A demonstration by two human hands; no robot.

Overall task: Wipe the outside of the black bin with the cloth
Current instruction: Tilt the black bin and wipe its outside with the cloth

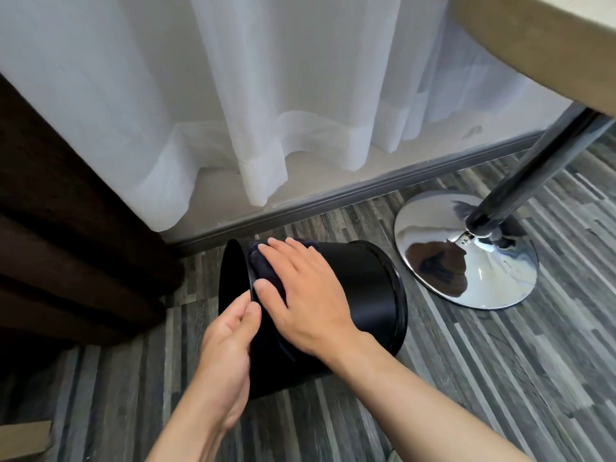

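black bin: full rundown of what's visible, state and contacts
The black bin is round, smooth and slightly glossy, probably plastic, with a raised band at each end. It lies tipped on its side on the striped grey floor, one end facing left, beside a chrome table base. The left hand grips the left rim; the right hand presses a dark cloth on its wall. Inside not visible.

Grey striped plank floor (pixel 466 378), sheer white curtain (pixel 266 95) hanging to a grey baseboard (pixel 350 195), dark brown drape (pixel 66 228) at left, chrome pedestal base (pixel 466 258) under a beige tabletop (pixel 550 45)
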